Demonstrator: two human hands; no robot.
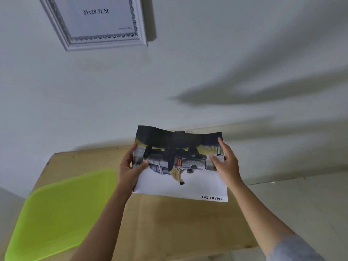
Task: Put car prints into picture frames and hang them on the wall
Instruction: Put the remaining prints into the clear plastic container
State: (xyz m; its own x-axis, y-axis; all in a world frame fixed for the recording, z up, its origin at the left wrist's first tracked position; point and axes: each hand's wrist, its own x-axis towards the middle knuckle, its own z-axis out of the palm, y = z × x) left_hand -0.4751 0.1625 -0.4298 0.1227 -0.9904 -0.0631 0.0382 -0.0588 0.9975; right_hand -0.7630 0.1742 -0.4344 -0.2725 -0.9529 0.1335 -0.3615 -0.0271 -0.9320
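Note:
A car print (188, 183) showing a grey pickup, upside down to me with "SMART CAB" at its near corner, is held up above a wooden table (169, 223). My left hand (128, 170) pinches its left edge, thumb on the picture side. My right hand (226, 166) holds the right edge with the thumb on the picture and the fingers behind. The paper's far edge waves a little. A white ornate picture frame (98, 25) with a "21x29.7CM" insert hangs on the wall at the upper left.
A lime-green plastic tray (60, 213) lies on the left part of the table. The white wall (207, 63) rises right behind the table. Pale floor shows at the right.

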